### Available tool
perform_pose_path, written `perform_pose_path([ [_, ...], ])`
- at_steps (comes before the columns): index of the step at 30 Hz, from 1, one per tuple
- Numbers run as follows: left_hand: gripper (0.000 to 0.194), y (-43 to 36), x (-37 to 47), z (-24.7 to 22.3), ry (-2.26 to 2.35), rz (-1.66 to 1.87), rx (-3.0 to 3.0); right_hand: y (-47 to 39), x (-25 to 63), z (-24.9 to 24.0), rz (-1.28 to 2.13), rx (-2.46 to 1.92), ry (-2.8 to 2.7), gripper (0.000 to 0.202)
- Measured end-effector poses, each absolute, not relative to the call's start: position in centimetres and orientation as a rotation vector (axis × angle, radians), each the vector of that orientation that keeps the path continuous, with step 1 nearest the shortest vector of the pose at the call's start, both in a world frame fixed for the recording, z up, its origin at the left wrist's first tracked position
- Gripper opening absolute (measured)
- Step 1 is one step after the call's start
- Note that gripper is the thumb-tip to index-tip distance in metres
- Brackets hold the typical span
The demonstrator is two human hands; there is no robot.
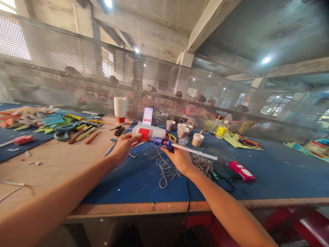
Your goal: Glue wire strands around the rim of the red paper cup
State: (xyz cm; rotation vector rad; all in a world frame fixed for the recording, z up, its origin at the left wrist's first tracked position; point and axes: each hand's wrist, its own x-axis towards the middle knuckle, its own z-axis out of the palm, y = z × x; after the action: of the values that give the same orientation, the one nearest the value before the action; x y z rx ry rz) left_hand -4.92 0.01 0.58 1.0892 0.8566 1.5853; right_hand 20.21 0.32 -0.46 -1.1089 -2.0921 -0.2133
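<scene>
My left hand [123, 147] is closed around a white and red paper cup [144, 134], which lies tilted on its side in the air. In my right hand [181, 158] is a blue glue gun [164, 143], its nozzle against or very near the cup's red band; I cannot tell whether they touch. A long pale glue stick [200, 152] sticks out of the gun's back end. Below the hands a tangle of grey cord [203, 165] and loose thin strands lies on the blue table cover [115, 188]. Yellow-handled scissors [171, 137] show just behind the gun.
A stack of paper cups [120, 108] stands at the back. Several small cord-wrapped cups [183, 131] sit behind my right hand. Scissors [63, 132] and coloured scraps lie left. A pink box-shaped device [242, 171] and glue bottle [222, 130] are right. A black cable [188, 195] hangs over the edge.
</scene>
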Motion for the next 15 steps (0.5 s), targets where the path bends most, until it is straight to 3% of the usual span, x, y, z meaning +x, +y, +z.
perform_pose_path([
  [15,0.031,-0.1,-4.79,0.88,0.867,1.574,1.076,0.17,20.23,-0.29,-0.192,-1.114,-2.119,0.038],
])
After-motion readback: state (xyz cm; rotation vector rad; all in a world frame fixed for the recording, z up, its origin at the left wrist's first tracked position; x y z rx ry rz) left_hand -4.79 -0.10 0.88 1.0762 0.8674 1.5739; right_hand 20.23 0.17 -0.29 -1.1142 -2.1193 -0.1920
